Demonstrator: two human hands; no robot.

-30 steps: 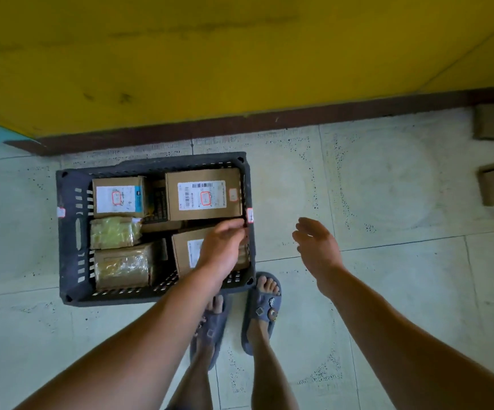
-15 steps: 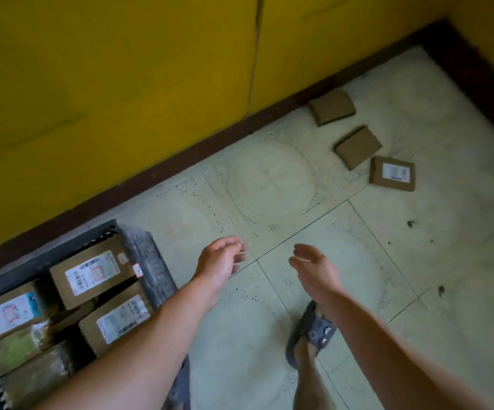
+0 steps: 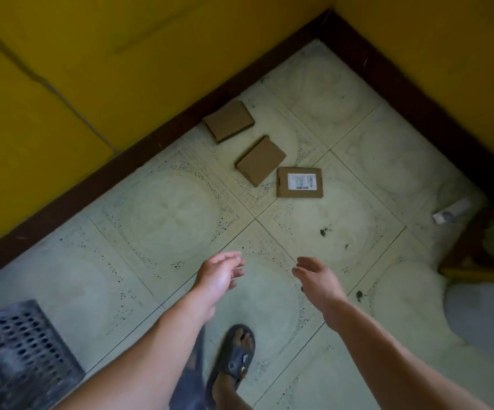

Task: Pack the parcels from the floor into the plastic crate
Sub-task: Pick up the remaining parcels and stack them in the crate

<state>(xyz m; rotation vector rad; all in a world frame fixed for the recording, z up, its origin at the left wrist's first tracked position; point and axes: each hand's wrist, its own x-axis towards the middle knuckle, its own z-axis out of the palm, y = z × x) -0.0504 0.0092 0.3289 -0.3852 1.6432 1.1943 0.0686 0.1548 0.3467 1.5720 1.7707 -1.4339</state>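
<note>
Three flat brown cardboard parcels lie on the tiled floor ahead. One plain parcel (image 3: pixel 228 121) is near the skirting, a second plain parcel (image 3: pixel 260 161) lies just below it, and a parcel with a white label (image 3: pixel 299 182) sits to its right. My left hand (image 3: pixel 219 275) and my right hand (image 3: pixel 316 279) hover over the floor well short of them, fingers relaxed and holding nothing. Only a corner of the dark perforated plastic crate (image 3: pixel 18 350) shows at the lower left; its contents are out of sight.
Yellow walls with a dark skirting (image 3: pixel 151 152) meet in a corner at the upper right. A wooden piece of furniture (image 3: pixel 482 250) and a small white object (image 3: pixel 449 213) stand at the right edge. My sandalled foot (image 3: pixel 234 359) is on the tiles below my hands.
My left hand has left the parcel in the crate and both hands have swung right. The view has turned from the crate toward the three parcels, which now appear closer.
</note>
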